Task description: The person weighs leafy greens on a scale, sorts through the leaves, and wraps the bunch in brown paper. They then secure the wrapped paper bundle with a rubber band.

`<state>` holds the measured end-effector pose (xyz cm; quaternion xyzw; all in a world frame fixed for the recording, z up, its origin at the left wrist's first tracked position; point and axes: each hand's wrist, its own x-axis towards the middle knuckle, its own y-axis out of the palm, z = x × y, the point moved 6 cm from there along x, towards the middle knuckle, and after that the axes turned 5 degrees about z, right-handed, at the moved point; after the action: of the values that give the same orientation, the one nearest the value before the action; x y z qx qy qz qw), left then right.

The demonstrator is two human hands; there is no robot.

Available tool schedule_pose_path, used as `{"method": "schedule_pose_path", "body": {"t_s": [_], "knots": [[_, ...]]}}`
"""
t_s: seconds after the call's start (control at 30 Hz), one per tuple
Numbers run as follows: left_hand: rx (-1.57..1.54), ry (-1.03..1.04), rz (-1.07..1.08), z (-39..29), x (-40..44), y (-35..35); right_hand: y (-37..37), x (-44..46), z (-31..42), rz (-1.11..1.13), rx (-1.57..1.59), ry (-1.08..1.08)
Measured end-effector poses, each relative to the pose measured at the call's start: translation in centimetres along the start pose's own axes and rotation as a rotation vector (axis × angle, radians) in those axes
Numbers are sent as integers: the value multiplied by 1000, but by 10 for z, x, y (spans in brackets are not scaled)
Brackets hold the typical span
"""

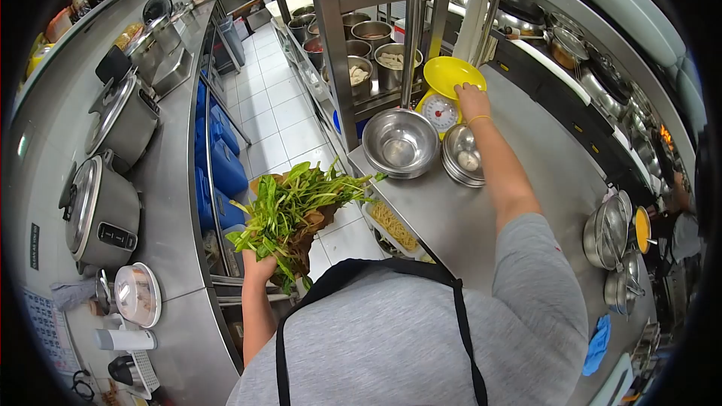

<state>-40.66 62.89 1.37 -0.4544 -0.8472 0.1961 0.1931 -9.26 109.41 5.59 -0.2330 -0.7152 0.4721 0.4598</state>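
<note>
My left hand is closed around a big bunch of leafy greens, held over the aisle left of the steel counter. Brown paper shows among the stems. Out in front, my right hand grips the near right rim of a yellow scale pan; its fingertips are partly hidden. Just below the pan is the round dial of a yellow kitchen scale. Stacked steel bowls stand left of my right forearm, and a smaller stack of steel bowls sits beside it.
A steel shelf post rises at the counter's far left corner. Steel pots with food stand behind it. Noodles fill a tray below the counter edge. Rice cookers line the left counter. Strainers and a blue cloth lie right.
</note>
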Motion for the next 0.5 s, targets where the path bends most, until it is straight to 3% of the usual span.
{"method": "schedule_pose_path", "body": {"t_s": [0.17, 0.3, 0.37, 0.4, 0.47, 0.5], "knots": [[-94, -5, -18, 6, 10, 10, -8, -14, -12, 74, -67, -229], [-9, 8, 15, 0, 17, 16, -8, -23, -21, 96, -35, -230], [-1, 8, 7, 0, 21, 18, -31, -32, -22, -140, -67, -255], [22, 23, 3, 2, 22, 18, -41, -39, -12, -138, -69, -249], [-45, -5, -5, 2, 22, 21, -65, -55, 20, -152, 265, -90], [-51, -2, 1, 3, 26, 22, -48, -59, 34, 13, 396, -30]]}}
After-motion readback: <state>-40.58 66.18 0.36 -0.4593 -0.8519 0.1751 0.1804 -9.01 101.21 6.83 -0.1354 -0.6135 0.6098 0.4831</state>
